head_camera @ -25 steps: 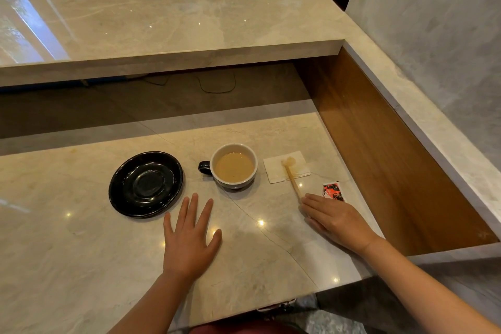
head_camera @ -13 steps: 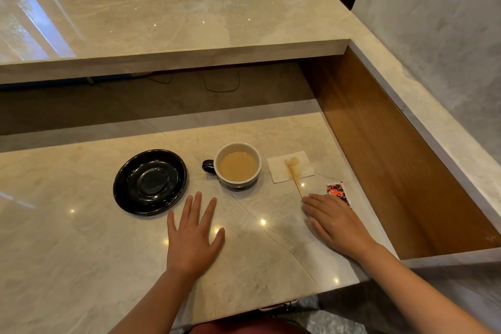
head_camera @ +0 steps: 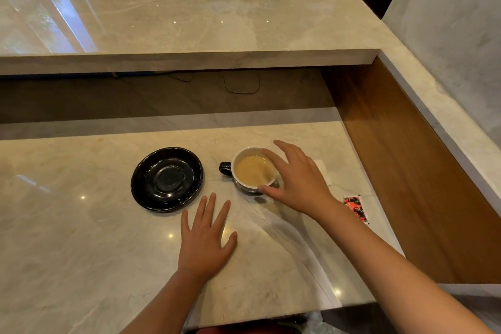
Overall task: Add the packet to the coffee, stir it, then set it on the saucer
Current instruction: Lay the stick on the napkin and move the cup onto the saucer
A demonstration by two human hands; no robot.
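Observation:
A white cup of milky coffee (head_camera: 250, 171) with a dark handle on its left stands on the marble counter. My right hand (head_camera: 298, 182) is spread around the cup's right side, thumb at the near rim and fingers at the far rim, holding nothing. A black saucer (head_camera: 166, 179) lies left of the cup, apart from it. My left hand (head_camera: 207, 241) rests flat on the counter in front of the saucer and cup, fingers apart. A red and white packet (head_camera: 356, 207) lies to the right, beside my right forearm. The stirrer is hidden behind my right hand.
A white napkin (head_camera: 324, 171) peeks out behind my right hand. A wooden side panel (head_camera: 406, 171) walls the counter on the right. A raised marble shelf (head_camera: 189, 57) overhangs the back, with dark cables beneath it. The counter's front edge is near my body.
My right hand has lifted off the counter by the stirrer's near end and moved left and forward to the cup's right side. My left hand stays flat.

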